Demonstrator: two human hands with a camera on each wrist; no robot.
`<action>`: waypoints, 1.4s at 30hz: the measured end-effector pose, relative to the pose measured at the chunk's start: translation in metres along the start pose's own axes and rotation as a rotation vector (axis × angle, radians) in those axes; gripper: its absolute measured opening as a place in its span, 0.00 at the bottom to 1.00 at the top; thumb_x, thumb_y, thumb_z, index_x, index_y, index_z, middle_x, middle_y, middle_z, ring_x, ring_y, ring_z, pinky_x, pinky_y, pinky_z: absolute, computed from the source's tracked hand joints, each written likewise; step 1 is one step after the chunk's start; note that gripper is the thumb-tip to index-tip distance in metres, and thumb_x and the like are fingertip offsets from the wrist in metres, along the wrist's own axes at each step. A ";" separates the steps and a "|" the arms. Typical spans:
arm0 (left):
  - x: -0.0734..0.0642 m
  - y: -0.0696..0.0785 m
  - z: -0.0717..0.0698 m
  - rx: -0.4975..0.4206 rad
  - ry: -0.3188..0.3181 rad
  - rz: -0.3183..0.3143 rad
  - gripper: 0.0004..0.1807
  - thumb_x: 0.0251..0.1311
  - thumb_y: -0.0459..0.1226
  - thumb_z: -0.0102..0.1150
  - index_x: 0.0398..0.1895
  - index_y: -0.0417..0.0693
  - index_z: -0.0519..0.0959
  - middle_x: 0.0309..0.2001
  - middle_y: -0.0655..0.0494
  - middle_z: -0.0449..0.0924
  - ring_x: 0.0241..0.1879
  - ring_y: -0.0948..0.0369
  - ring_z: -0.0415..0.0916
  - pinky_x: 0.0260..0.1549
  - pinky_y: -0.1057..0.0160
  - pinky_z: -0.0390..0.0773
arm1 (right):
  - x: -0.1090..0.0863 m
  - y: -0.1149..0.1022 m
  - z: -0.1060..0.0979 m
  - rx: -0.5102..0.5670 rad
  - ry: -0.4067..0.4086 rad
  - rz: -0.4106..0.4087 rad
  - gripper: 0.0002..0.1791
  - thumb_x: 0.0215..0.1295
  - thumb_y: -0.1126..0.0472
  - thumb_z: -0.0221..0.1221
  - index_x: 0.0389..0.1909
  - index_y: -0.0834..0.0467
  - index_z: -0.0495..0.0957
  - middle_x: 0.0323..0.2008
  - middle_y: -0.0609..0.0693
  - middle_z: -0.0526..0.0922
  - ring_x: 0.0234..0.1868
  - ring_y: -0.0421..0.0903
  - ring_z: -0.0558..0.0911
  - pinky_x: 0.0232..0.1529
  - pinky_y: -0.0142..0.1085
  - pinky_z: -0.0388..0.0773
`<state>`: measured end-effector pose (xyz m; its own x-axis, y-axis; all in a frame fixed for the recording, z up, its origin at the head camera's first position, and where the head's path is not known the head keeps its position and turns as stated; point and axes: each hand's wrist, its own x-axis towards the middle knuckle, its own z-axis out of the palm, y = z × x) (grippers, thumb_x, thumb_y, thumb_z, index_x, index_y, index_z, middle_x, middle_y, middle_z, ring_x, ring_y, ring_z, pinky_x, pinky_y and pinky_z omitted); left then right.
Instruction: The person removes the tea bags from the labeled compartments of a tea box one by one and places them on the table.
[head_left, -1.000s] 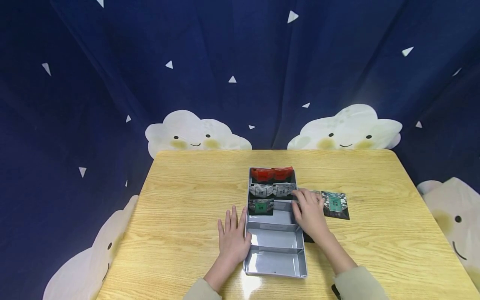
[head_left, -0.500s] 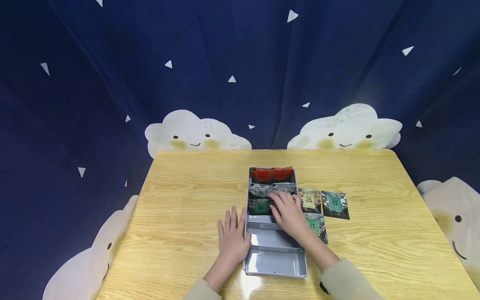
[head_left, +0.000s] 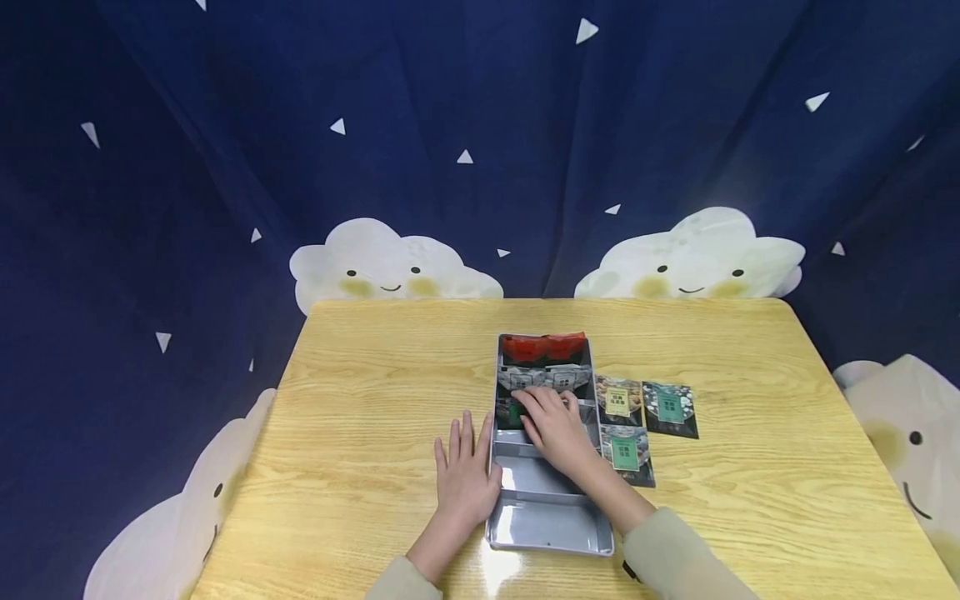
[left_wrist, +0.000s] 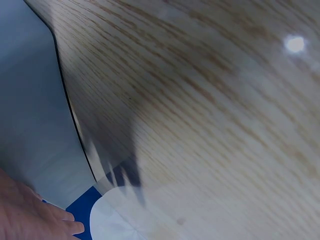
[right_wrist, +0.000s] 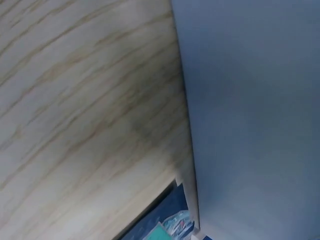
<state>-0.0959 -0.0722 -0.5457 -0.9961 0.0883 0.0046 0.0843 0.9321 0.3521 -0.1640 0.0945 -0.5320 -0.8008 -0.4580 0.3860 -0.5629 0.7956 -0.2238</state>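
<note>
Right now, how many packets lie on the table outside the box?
3: yellow-labelled packet beside the box, teal-labelled packet right of that, green-labelled packet in front of the yellow one. The right forearm may hide others.

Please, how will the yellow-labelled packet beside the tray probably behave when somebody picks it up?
The yellow-labelled packet lies flat and looks thin: probably light, unlikely to roll. It may flex, as the red packets in the tray seem to have uneven top edges.

Glare on tabletop — dim wrist views
</note>
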 end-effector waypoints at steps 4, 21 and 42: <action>0.000 0.001 -0.001 0.004 0.001 0.005 0.37 0.56 0.45 0.47 0.71 0.56 0.50 0.71 0.44 0.45 0.69 0.45 0.42 0.61 0.39 0.41 | 0.001 0.000 0.004 -0.007 -0.019 0.018 0.22 0.58 0.59 0.59 0.56 0.51 0.72 0.51 0.51 0.74 0.52 0.50 0.71 0.50 0.53 0.62; 0.001 -0.001 0.000 0.003 0.002 0.001 0.37 0.56 0.45 0.46 0.71 0.56 0.51 0.71 0.44 0.45 0.69 0.45 0.42 0.62 0.39 0.41 | 0.003 -0.002 0.007 0.012 0.015 -0.028 0.15 0.57 0.62 0.59 0.46 0.52 0.77 0.40 0.47 0.77 0.44 0.47 0.73 0.46 0.51 0.63; 0.000 0.000 -0.001 -0.012 0.013 0.003 0.37 0.56 0.44 0.47 0.71 0.55 0.52 0.71 0.44 0.46 0.69 0.44 0.43 0.61 0.39 0.41 | 0.004 -0.004 -0.002 0.056 0.018 -0.042 0.09 0.56 0.65 0.58 0.39 0.54 0.78 0.35 0.46 0.78 0.37 0.45 0.74 0.45 0.48 0.63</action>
<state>-0.0961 -0.0721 -0.5447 -0.9961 0.0865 0.0179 0.0871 0.9275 0.3636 -0.1648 0.0903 -0.5274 -0.7725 -0.4833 0.4118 -0.6072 0.7521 -0.2564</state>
